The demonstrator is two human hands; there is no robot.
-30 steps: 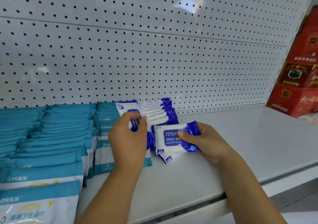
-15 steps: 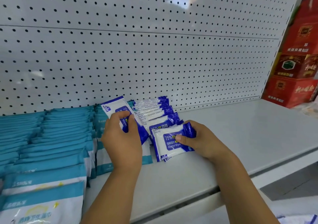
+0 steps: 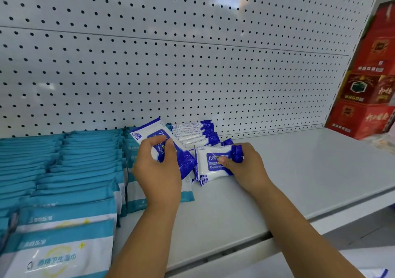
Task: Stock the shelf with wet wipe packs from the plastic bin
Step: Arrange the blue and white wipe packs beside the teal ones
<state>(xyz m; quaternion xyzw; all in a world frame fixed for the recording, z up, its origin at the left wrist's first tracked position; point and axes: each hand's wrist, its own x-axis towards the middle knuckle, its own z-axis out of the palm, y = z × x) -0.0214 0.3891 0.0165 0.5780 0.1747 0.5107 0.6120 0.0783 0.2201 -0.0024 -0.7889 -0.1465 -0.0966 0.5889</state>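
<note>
Shelf [image 3: 299, 171] | left hand [image 3: 158, 171] hides tilted pack [image 3: 149, 132] label | bin unseen

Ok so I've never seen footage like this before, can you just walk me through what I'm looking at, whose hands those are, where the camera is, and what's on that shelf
There is no machine here: a person is stocking a shop shelf, and the camera sits on their head, looking forward and down at their own two bare hands. The left hand holds one blue and white alcohol wipe pack tilted up. The right hand grips another alcohol wipe pack that rests on the grey shelf. Behind them a short row of blue and white packs stands against the white pegboard. To the left lie rows of teal wipe packs, overlapping. At the far right are stacked red boxes. The plastic bin is not in view.
</note>
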